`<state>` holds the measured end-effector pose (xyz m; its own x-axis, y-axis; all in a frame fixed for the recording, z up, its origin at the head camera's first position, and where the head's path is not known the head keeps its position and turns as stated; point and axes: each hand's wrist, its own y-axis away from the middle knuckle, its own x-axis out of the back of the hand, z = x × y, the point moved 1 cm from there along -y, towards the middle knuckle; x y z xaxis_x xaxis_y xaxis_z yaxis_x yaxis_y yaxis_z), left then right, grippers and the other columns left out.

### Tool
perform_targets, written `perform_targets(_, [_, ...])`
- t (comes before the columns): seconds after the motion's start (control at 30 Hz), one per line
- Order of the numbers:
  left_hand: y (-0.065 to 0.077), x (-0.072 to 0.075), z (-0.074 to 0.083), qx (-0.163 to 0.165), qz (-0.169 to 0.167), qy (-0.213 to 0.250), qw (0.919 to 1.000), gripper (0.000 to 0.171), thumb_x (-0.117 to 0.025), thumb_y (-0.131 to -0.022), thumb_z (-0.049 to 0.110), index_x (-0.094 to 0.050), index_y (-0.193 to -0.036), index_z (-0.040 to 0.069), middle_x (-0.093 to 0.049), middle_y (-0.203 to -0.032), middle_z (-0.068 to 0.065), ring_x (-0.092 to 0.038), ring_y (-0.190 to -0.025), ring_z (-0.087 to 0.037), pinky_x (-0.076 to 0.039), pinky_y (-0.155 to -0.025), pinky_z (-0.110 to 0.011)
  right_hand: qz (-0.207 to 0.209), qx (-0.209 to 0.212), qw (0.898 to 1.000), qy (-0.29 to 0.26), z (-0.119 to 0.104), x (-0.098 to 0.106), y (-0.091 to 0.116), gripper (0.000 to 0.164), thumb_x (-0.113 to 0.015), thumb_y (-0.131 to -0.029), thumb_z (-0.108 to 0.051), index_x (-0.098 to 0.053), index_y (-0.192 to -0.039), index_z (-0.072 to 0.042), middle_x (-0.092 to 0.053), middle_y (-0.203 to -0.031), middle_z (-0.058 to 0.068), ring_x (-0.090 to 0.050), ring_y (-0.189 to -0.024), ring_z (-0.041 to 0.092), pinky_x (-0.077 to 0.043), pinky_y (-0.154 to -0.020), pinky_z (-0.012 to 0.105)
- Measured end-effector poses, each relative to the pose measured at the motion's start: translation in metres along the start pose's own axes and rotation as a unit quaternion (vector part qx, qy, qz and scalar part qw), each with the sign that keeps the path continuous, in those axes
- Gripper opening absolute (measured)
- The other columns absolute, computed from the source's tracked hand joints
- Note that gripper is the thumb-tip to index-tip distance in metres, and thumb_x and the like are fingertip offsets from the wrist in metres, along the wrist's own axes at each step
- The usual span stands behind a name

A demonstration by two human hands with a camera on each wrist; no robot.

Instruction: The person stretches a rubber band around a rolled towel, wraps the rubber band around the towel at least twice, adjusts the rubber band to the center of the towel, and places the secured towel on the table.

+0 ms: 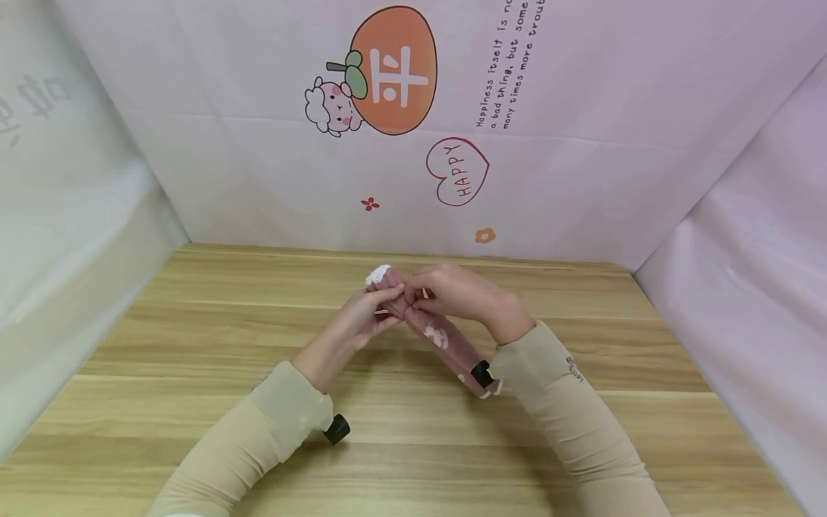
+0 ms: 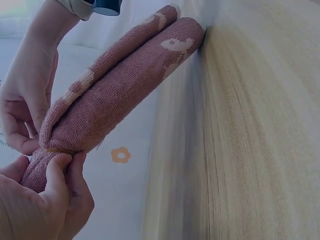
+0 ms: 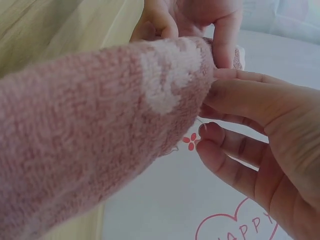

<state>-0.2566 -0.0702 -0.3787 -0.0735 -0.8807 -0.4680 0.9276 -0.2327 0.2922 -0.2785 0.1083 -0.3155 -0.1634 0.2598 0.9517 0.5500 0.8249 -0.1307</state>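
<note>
The left hand (image 1: pixel 364 316) pinches the dusty-pink rolled towel of soft looped cloth with pale patches (image 1: pixel 446 341) between thumb and fingers, close to its far end. The right hand (image 1: pixel 459 291) has its fingers bent, thumb and fingertips pinching the same towel at a gathered waist just beside the left hand's fingertips. Around that waist runs a thin yellowish-brown band (image 2: pixel 51 149), partly covered by fingers. On one side of the waist, a short, narrow part of the towel lies in the left hand; on the other, two long parallel rolls slant towards the person, passing under the right wrist. The towel is held over the middle of the worktop of pale, wood-grained board (image 1: pixel 226 359); whether its near end touches the surface cannot be told.

Both arms wear beige long sleeves (image 1: pixel 581 424) with turned-back cuffs, and a small black cylindrical piece (image 1: pixel 337 429) shows beside each cuff. Behind the worktop hangs a white printed sheet (image 1: pixel 245 165) bearing an orange round fruit (image 1: pixel 418 43), a white cartoon sheep (image 1: pixel 334 108), a red heart outline reading "HAPPY" (image 1: pixel 457 172) and small flowers (image 1: pixel 485 235).
</note>
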Motion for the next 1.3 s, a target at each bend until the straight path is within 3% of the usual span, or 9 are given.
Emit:
perform_targets(0.33, [0.0, -0.002, 0.001, 0.004, 0.0, -0.008, 1.0, 0.017, -0.061, -0.102, 0.007, -0.067, -0.086, 0.01, -0.062, -0.09, -0.006, -0.061, -0.077, -0.017, -0.059, -0.069, -0.022, -0.007, -0.007, 1.0, -0.012, -0.001, 0.001, 0.001, 0.017, -0.075, -0.091, 0.003, -0.072, -0.087, -0.014, -0.064, -0.085, -0.005, -0.056, -0.076, 0.009, -0.052, -0.068, 0.025])
perform_targets(0.73, [0.002, 0.0, 0.001, 0.003, -0.006, -0.027, 0.9996, 0.011, -0.06, -0.104, 0.008, -0.064, -0.095, 0.008, -0.061, -0.092, -0.006, -0.061, -0.079, -0.016, -0.059, -0.069, -0.02, -0.033, -0.013, 0.996, -0.077, 0.005, -0.003, -0.004, 0.024, -0.065, -0.078, 0.009, -0.06, -0.077, -0.015, -0.049, -0.07, -0.006, -0.047, -0.067, 0.009, -0.04, -0.06, 0.024])
perform_targets(1.03, [-0.002, 0.001, 0.004, 0.001, -0.002, -0.028, 0.9996, 0.004, -0.058, -0.105, 0.007, -0.061, -0.102, 0.006, -0.064, -0.085, -0.003, -0.063, -0.074, -0.013, -0.058, -0.066, -0.019, -0.013, -0.013, 0.991, -0.133, 0.012, -0.005, 0.004, 0.021, -0.066, -0.08, 0.006, -0.06, -0.076, -0.014, -0.051, -0.069, -0.007, -0.047, -0.065, 0.009, -0.041, -0.058, 0.024])
perform_targets(1.3, [-0.001, 0.002, 0.005, 0.002, -0.007, -0.032, 0.9995, 0.005, -0.058, -0.105, 0.008, -0.061, -0.102, 0.004, -0.066, -0.086, -0.003, -0.063, -0.076, -0.014, -0.059, -0.07, -0.021, 0.033, 0.025, 0.992, -0.122, 0.013, -0.007, 0.005, 0.019, -0.068, -0.079, 0.006, -0.062, -0.077, -0.012, -0.052, -0.07, -0.007, -0.048, -0.065, 0.008, -0.042, -0.057, 0.024])
